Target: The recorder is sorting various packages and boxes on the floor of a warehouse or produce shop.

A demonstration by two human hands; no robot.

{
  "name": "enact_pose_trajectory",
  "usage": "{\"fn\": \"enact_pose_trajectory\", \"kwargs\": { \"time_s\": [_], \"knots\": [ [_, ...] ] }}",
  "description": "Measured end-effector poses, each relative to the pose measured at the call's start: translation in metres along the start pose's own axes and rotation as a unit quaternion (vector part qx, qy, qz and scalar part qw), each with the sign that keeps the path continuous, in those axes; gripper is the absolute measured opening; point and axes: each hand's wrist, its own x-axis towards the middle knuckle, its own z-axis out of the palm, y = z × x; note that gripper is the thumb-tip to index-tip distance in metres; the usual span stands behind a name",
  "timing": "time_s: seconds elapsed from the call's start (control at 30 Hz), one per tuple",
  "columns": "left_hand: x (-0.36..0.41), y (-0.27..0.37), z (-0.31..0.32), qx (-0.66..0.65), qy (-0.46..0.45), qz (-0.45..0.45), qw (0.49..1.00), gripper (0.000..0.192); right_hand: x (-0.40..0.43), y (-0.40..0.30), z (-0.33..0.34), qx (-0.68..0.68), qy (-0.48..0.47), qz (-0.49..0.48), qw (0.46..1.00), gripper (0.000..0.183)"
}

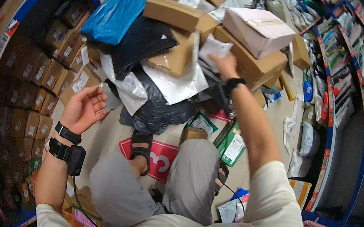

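A large pile of parcels lies on the floor before me. My right hand reaches into it, its fingers on a small whitish plastic mailer; whether they grip it is hard to see. Beside that hand are a cardboard box with a pinkish-white box on top. My left hand is raised at the pile's left, empty, with fingers loosely curled and apart. Near it lie a silvery-white plastic mailer and a black plastic bag. A blue plastic-wrapped parcel rests at the pile's upper left.
Shelves of cardboard boxes stand at the left, and racks of bagged parcels at the right. A green-and-white parcel lies by my right foot. A red floor sign is between my feet. A cable hangs from my left wrist device.
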Motion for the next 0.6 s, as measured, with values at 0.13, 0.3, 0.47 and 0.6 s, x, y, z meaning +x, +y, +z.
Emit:
{"fn": "enact_pose_trajectory", "kwargs": {
  "time_s": [0.13,0.3,0.47,0.6],
  "knots": [
    [0.023,-0.035,-0.046,0.185,0.117,0.013,0.976,0.024,-0.016,-0.042,-0.073,0.248,-0.181,-0.044,0.951,0.036],
    [0.090,-0.087,-0.004,0.256,0.133,-0.037,0.957,0.075,0.011,-0.053,-0.030,-0.016,-0.439,-0.017,0.898,0.055],
    [0.140,-0.094,0.010,0.248,0.176,-0.058,0.951,0.060,-0.042,-0.034,0.025,-0.168,-0.426,-0.107,0.882,0.064],
    [0.142,-0.114,-0.025,0.191,0.134,-0.004,0.972,0.050,-0.088,-0.051,0.005,-0.232,-0.354,-0.176,0.889,0.074]
  ]
}}
